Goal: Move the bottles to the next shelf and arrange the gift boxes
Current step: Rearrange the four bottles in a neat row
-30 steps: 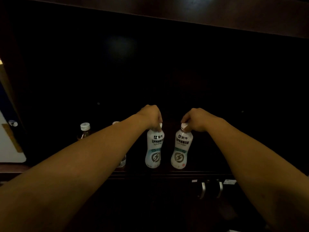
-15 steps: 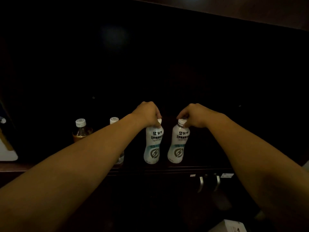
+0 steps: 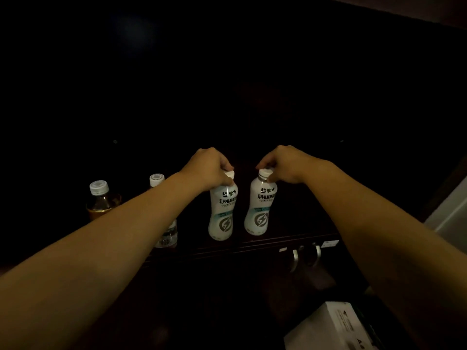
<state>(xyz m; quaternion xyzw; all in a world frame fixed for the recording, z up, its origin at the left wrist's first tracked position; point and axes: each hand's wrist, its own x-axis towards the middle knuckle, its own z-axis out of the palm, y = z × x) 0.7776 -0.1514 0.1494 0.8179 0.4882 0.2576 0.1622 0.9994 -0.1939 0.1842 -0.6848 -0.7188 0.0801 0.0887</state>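
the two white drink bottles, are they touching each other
Apart. The head view shows a dark gap running the full height between the left white bottle and the right white bottle, each held at its cap.

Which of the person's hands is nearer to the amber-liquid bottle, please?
Left. The left hand grips a white bottle two bottles right of the amber-liquid bottle; the right hand is farther right.

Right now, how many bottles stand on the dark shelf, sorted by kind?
White printed drink bottles: 2, one under the left hand, one under the right hand.
Clear bottle with amber liquid: 1.
Clear bottle with white cap, partly behind the left forearm: 1.
Total: 4.
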